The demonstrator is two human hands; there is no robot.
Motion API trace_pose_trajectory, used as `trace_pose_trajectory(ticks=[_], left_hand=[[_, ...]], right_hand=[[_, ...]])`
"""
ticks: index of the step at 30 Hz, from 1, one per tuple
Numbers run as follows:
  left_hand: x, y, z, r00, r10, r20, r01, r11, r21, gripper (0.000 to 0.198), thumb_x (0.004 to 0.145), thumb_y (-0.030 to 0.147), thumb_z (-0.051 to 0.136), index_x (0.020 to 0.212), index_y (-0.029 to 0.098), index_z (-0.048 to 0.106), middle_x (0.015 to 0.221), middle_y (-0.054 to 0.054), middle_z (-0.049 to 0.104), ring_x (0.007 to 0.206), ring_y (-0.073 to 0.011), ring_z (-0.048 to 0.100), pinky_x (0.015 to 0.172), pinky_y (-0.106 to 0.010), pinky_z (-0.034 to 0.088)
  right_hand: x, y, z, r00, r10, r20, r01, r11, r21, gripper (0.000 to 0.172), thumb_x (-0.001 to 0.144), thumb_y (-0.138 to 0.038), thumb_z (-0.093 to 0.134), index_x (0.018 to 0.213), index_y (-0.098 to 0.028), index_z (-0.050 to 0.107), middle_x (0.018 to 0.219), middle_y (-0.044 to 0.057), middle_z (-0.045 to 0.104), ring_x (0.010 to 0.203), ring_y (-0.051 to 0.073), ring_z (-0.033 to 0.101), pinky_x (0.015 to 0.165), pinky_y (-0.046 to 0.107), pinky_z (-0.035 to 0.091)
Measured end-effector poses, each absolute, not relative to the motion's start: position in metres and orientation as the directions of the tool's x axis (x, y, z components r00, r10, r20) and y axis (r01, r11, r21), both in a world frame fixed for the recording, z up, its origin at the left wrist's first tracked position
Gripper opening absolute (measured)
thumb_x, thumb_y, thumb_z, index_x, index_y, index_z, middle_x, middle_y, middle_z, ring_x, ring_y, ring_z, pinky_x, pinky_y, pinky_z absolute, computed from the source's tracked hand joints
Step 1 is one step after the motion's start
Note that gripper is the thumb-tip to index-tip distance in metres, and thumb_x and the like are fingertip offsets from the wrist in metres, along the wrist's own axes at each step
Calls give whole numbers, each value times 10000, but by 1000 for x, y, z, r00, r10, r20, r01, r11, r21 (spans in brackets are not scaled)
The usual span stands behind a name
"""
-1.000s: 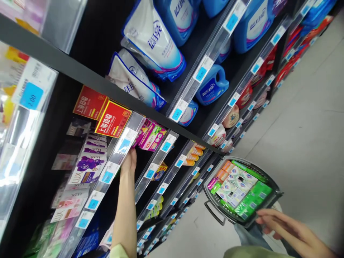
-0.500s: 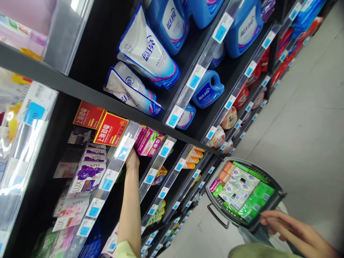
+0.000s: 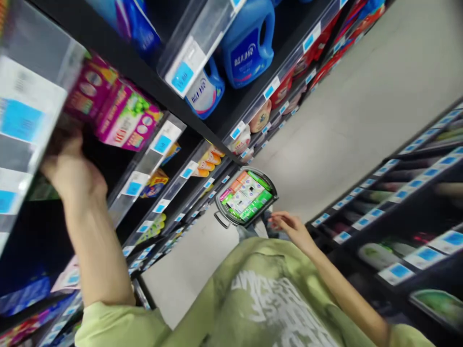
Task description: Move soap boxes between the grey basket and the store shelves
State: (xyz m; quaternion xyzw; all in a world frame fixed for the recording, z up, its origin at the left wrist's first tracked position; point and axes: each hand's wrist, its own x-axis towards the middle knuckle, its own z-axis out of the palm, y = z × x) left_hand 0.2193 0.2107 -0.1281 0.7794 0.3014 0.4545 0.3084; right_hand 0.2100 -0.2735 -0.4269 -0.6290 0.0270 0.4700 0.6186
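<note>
My left hand [image 3: 74, 166] reaches deep into a dark shelf at the left, behind a price rail. Its fingers are in shadow and blurred, so whether they hold something does not show. Just beyond the hand stand purple-pink boxes [image 3: 126, 115] with green fruit printed on them. My right hand [image 3: 291, 226] is low beside my body, close to the shopping basket [image 3: 221, 220]. Its fingers are loosely stretched, with nothing seen in them. In the basket lie green packs [image 3: 257, 205], white boxes [image 3: 243, 196] and orange packs.
Blue detergent bottles [image 3: 249, 48] stand on the shelf above. Clear price rails [image 3: 162, 137] edge the shelves. Another shelf unit [image 3: 394, 197] runs along the right, across the grey aisle floor [image 3: 343, 96]. Yellow-orange items [image 3: 210, 161] sit farther along the left shelves.
My view has swung down and to the right, bringing my shirt and the right-hand shelves into sight. My left hand reaches in near the purple-pink boxes, its wrist bent; my right hand stays by the basket.
</note>
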Motion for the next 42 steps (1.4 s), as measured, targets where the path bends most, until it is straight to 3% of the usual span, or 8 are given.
trace_pose_trajectory(ticks=[3,7,9,11,15,30,36,42], left_hand=[[158,166,-140,525,670,526,205,-699,685,515,794,113,617,1295,14,560,1332,-35,689,1350,-237,546,1205,-550,281],[80,79,-200,415,682,602,273,-725,633,416,776,180,732,1176,80,674,1180,-96,721,1080,-255,682,1048,-504,500],[43,32,-250,585,752,305,453,-615,646,292,891,226,659,1164,124,666,1135,-119,706,1059,-264,679,1002,-494,528],[8,-15,-302,815,513,-270,569,-623,536,309,977,236,510,1263,169,607,1217,-151,681,1156,-279,651,1037,-506,516],[-42,-94,-379,752,47,-657,571,-543,616,417,921,122,403,1158,288,704,1200,-104,730,1240,-289,641,1048,-438,513],[-43,-53,-537,644,258,-720,744,-427,513,348,1030,305,371,1269,207,604,1210,-122,694,1175,-302,637,1018,-519,536],[-81,-96,-604,507,171,-845,860,-159,484,335,1007,367,432,1211,250,671,1230,-126,705,1194,-316,653,1053,-523,519],[-109,-124,-630,338,131,-932,932,90,350,288,954,450,530,1141,378,737,1198,-117,717,1201,-401,625,1081,-619,454]], right_hand=[[209,-282,-448,542,489,-684,-668,-242,-703,568,732,-698,731,993,-197,673,938,105,773,743,209,720,665,324,579],[210,-287,-489,545,398,-738,-650,-356,-671,551,723,-663,673,1008,-192,646,984,127,776,775,225,731,674,353,598],[211,-288,-513,556,350,-754,-617,-434,-656,526,714,-615,653,1021,-189,633,1018,140,772,804,240,736,685,376,607],[213,-286,-535,562,316,-765,-579,-510,-636,475,707,-540,659,1025,-188,630,1047,144,765,847,256,738,709,398,611],[220,-274,-573,586,290,-757,-444,-666,-599,385,734,-355,657,1077,-182,631,1112,141,745,976,267,728,853,435,601],[230,-197,-772,573,337,-747,67,-928,-368,1057,589,-248,867,1489,-42,352,1438,275,513,1358,406,497,1159,506,406],[214,-189,-864,574,419,-704,207,-906,-370,1050,726,-403,809,1548,-37,267,1580,267,335,1463,408,308,1213,511,307],[208,-194,-912,732,404,-548,313,-914,-257,1000,778,-441,777,1548,-67,261,1562,259,326,1399,423,328,1171,549,307]])
